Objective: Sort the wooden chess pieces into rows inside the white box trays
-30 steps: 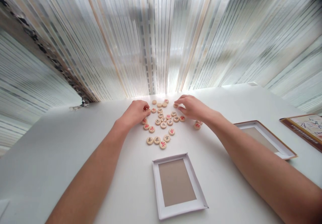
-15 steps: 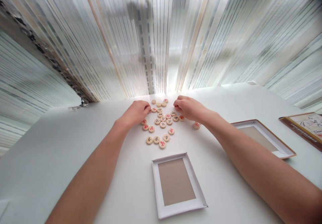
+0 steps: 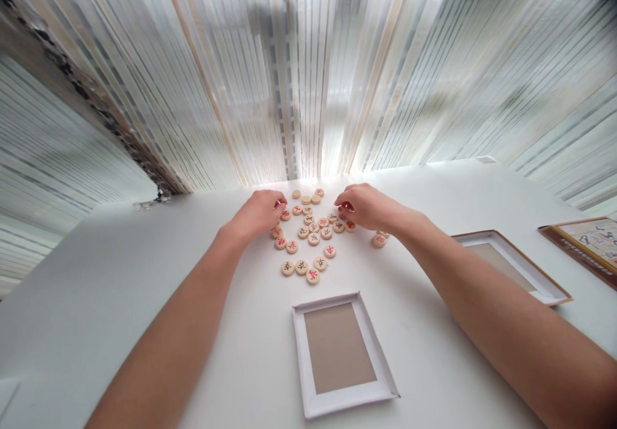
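Observation:
Round wooden Chinese chess pieces (image 3: pixel 313 238) with red or black characters lie loosely spread on the white table; a few at the back show blank faces. At their left side, my left hand (image 3: pixel 263 212) has its fingers curled together beside a red-marked piece (image 3: pixel 286 214). What is between those fingertips, if anything, is hidden. Across the group my right hand (image 3: pixel 364 205) is bent with closed fingers next to a black-marked piece (image 3: pixel 332 218); its grip is hidden too. Close to the right wrist sits another red-marked piece (image 3: pixel 378 241).
A shallow white box tray (image 3: pixel 299 365) with a brown-grey bottom stands in front of the pieces. To the right are a brown-edged box lid (image 3: pixel 554 294), partly behind my forearm, and a printed box or booklet (image 3: pixel 590 239). A striped string curtain (image 3: pixel 308 82) hangs behind the table.
My left hand has drawn slightly back from the red-marked piece, which shows more fully. A second piece has come into view by my right wrist. The camera has shifted a little.

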Demonstrator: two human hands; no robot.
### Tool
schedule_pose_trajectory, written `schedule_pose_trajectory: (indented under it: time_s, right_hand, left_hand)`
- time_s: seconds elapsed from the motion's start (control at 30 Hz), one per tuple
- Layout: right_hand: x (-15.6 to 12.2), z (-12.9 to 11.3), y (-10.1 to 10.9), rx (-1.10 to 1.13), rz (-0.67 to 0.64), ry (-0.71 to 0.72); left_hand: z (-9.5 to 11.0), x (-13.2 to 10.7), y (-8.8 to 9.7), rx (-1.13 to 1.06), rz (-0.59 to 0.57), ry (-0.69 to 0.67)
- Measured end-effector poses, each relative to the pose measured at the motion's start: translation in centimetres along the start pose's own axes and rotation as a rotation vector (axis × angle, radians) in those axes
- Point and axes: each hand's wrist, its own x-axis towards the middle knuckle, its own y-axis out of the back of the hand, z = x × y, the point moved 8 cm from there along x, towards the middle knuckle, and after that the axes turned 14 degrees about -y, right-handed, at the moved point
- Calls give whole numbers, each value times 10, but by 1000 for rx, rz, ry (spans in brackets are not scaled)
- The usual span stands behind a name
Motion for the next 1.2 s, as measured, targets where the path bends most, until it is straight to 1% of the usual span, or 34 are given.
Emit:
schedule_pose_trajectory:
  time_s: [0.17, 0.3, 0.5, 0.83, 0.97, 1.2]
  right_hand:
    - [-1, 3, 4, 66, 7, -44]
    - [1, 8, 5, 123, 6, -79]
    - [6, 17, 5, 144, 49, -116]
    - [3, 16, 11, 155, 81, -122]
    - [2, 15, 15, 165, 85, -123]
    - [0, 14, 17, 177, 92, -122]
  left_hand:
    - [-17, -6, 12, 42, -61, 85]
    - [-24, -9, 13, 55, -122, 104]
    - [-24, -7, 9, 51, -168, 66]
    - [-17, -5, 4, 38, -200, -90]
    - [-16, -4, 3, 45, -191, -101]
    - [-15, -2, 4, 69, -161, -79]
